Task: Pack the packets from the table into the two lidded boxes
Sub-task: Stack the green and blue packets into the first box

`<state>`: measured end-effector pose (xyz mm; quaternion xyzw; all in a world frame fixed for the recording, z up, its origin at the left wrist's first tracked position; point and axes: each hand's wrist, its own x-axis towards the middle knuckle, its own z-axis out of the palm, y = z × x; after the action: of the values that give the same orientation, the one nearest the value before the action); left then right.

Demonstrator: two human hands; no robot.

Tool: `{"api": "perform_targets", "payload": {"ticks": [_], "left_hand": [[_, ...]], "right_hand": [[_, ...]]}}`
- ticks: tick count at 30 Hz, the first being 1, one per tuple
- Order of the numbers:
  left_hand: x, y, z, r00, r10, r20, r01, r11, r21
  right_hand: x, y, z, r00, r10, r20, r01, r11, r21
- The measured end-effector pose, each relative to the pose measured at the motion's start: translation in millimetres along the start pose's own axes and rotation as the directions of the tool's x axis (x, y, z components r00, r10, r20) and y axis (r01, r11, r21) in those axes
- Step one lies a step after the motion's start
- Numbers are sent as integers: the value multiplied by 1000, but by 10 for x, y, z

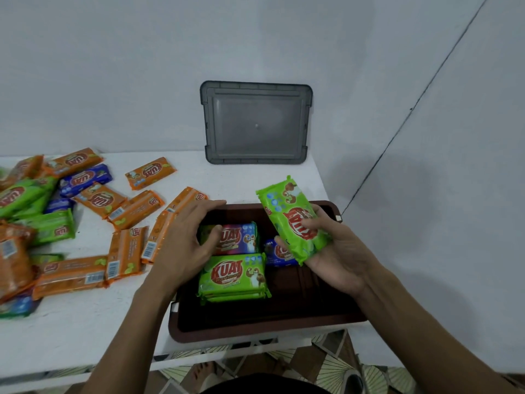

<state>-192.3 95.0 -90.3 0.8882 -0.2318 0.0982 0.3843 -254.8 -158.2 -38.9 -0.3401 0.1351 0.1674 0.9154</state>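
Right hand (326, 251): grip closed round a green packet (292, 220), fingers curled over its face. The packet is tilted, held above the right side of the brown box (255, 328).

Left hand (184, 240) lies spread at the box's far left corner, fingers fairly straight, thumb on the purple packet (235, 237). We think it grips nothing, though the palm hides part of that packet.

In the box, a green stack (233, 277) sits in front of the purple one. A blue packet (279, 253) lies just right of them, partly under the held packet. The near right of the box floor is bare.

Step in hand, we judge: laying the green one in. To do it well, turn it flat and parallel to the stack. Set it in the free space beside the blue packet, edges snug, so the rows pack tight and the grey lid (255, 123), leaning on the wall, can close.

Many loose packets (93, 200) lie on the table (85, 322) at left.
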Motion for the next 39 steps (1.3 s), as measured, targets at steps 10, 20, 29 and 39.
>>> {"api": "perform_targets", "payload": {"ticks": [10, 20, 29, 39], "left_hand": [[-9, -34, 28, 1000, 9, 13, -9, 1000, 12], [-9, -38, 33, 1000, 26, 8, -26, 1000, 12], [-13, -44, 43, 1000, 18, 16, -18, 1000, 9], [-9, -17, 42, 1000, 16, -2, -16, 1000, -1]], "right_hand": [[44, -81, 43, 946, -323, -42, 212, 708, -674], [21, -154, -254, 931, -363, 46, 104, 144, -984], [107, 139, -345, 957, -239, -163, -121, 180, -976], [153, 263, -387, 979, -94, -180, -201, -307, -930]]}}
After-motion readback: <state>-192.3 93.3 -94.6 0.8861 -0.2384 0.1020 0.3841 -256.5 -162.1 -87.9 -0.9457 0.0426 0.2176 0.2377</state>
